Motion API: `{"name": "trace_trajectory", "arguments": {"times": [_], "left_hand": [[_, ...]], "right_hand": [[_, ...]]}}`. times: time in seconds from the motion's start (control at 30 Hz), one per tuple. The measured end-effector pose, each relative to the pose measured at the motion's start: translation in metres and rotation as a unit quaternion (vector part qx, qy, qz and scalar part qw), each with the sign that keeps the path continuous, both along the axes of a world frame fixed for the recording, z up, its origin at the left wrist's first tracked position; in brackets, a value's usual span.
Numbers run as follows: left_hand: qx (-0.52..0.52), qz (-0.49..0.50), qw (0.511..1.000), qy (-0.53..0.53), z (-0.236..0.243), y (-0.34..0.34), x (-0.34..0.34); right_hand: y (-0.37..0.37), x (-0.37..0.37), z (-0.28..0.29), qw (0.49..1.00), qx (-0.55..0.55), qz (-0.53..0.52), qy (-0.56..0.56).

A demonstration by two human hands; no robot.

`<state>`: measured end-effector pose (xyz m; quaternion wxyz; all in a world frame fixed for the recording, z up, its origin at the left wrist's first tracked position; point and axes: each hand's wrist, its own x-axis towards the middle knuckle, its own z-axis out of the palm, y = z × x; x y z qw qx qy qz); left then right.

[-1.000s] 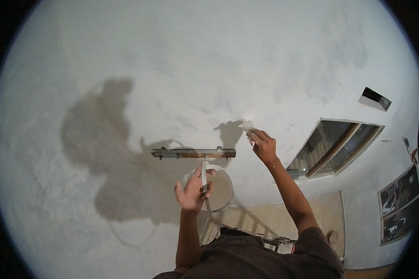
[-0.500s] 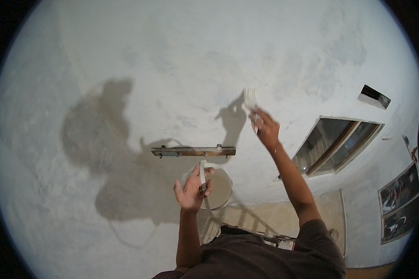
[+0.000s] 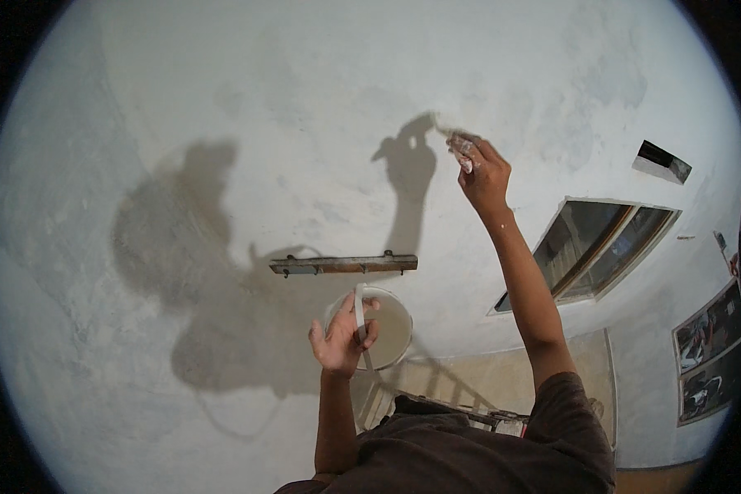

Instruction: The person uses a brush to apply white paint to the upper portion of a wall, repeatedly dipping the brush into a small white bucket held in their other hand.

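Observation:
My right hand is raised high and grips a small paintbrush whose tip touches the pale plastered wall. My left hand is held lower, fingers closed on the thin white handle of a round bucket of whitish paint that hangs just beyond it. Both hands cast dark shadows on the wall to their left.
A wooden strip with metal hooks is fixed to the wall just above the bucket. A window lies to the right, a small dark opening above it, framed pictures further right. A ladder frame shows below.
My right hand has moved upward along the wall with the brush. My left hand and the bucket have stayed almost in place.

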<state>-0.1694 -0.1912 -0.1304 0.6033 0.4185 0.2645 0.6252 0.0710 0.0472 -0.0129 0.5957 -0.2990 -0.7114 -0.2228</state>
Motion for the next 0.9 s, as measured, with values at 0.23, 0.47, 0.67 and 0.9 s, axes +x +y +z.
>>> {"name": "trace_trajectory", "arguments": {"times": [0.23,0.47,0.67,0.9], "left_hand": [[0.000,0.004,1.000,-0.019,0.007,-0.003,0.003],[-0.001,-0.033,0.999,-0.032,-0.007,-0.003,-0.005],[-0.007,-0.017,1.000,-0.005,-0.010,-0.009,-0.005],[-0.011,-0.040,0.999,0.009,-0.004,-0.018,-0.007]], "right_hand": [[0.004,0.009,-0.144,0.994,-0.070,-0.024,-0.084],[-0.078,-0.008,-0.195,0.951,-0.285,0.117,0.007],[-0.141,-0.024,-0.136,0.746,-0.501,0.374,0.230],[-0.179,-0.066,-0.171,0.736,-0.508,0.392,-0.217]]}}
